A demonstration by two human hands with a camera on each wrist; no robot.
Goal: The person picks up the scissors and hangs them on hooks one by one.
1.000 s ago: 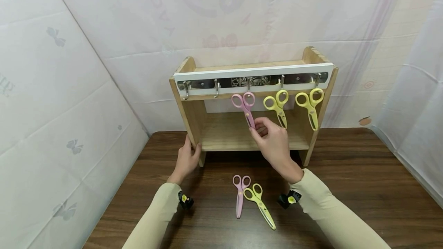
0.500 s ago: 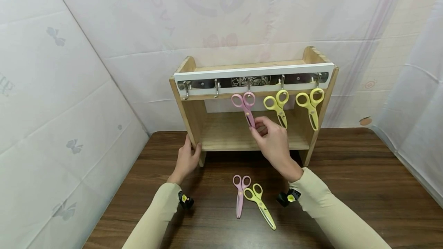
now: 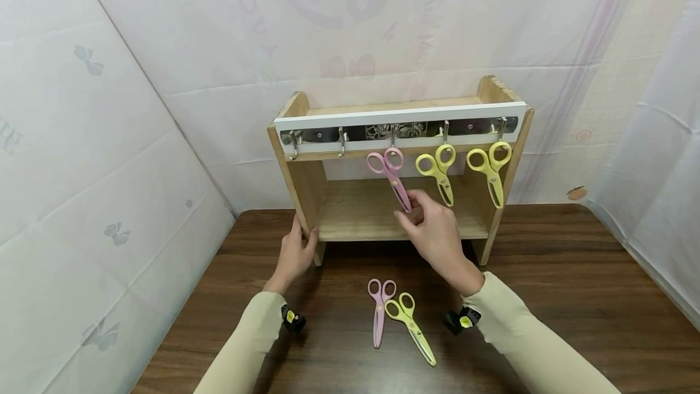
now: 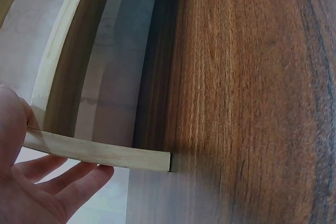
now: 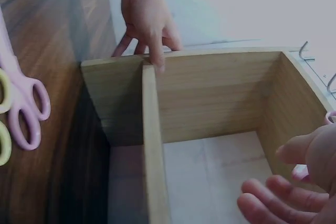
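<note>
Pink scissors [image 3: 392, 180] hang by one finger loop on the middle hook of the rack [image 3: 317, 120], blades slanting down to the right. My right hand [image 3: 434, 230] is at their tip, with the index finger right at the blades and the thumb spread away from them. In the right wrist view the fingers and thumb [image 5: 296, 150] stand apart, a bit of pink showing between them. My left hand [image 3: 295, 254] grips the lower left side panel of the wooden shelf [image 3: 355, 211], thumb in front and fingers behind, as the left wrist view shows.
Two yellow scissors [image 3: 442, 175] [image 3: 492, 172] hang on the hooks to the right. The two left hooks [image 3: 294, 146] carry nothing. On the dark table [image 3: 574, 297] lie pink scissors [image 3: 378, 315] and yellow scissors [image 3: 418, 336], handles close together. A fabric-covered wall [image 3: 219, 78] rises behind.
My right thumb has come off the pink scissors and the hand has shifted slightly down. Their blades have swung to the right. The left hand keeps its place on the shelf.
</note>
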